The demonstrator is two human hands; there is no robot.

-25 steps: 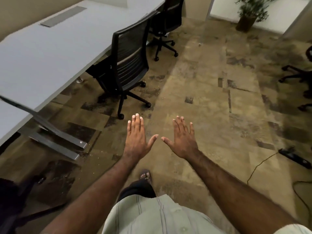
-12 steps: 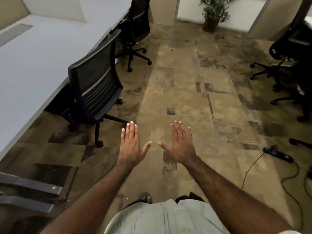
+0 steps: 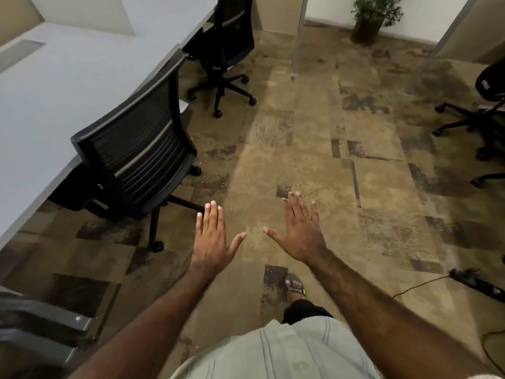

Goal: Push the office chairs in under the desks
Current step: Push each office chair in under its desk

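Note:
A black mesh-backed office chair [image 3: 136, 149] stands at the left with its seat tucked under the long white desk [image 3: 54, 86]. Farther back a second black chair [image 3: 226, 42] sits at the same desk edge, its wheeled base out on the carpet. My left hand [image 3: 213, 242] and my right hand [image 3: 300, 231] are stretched out side by side, palms down and fingers spread, holding nothing. They hover over the carpet to the right of the near chair and touch no chair.
More black chairs [image 3: 481, 110] stand at the right edge. A power strip [image 3: 475, 283] with a cable lies on the floor at the lower right. A potted plant [image 3: 371, 20] sits at the back. Grey desk leg feet [image 3: 41, 324] are at the lower left.
I have walked forward along the desk: the near chair has come closer and slid lower left in view, and the chairs at the right appeared. Both hands stay open and outstretched.

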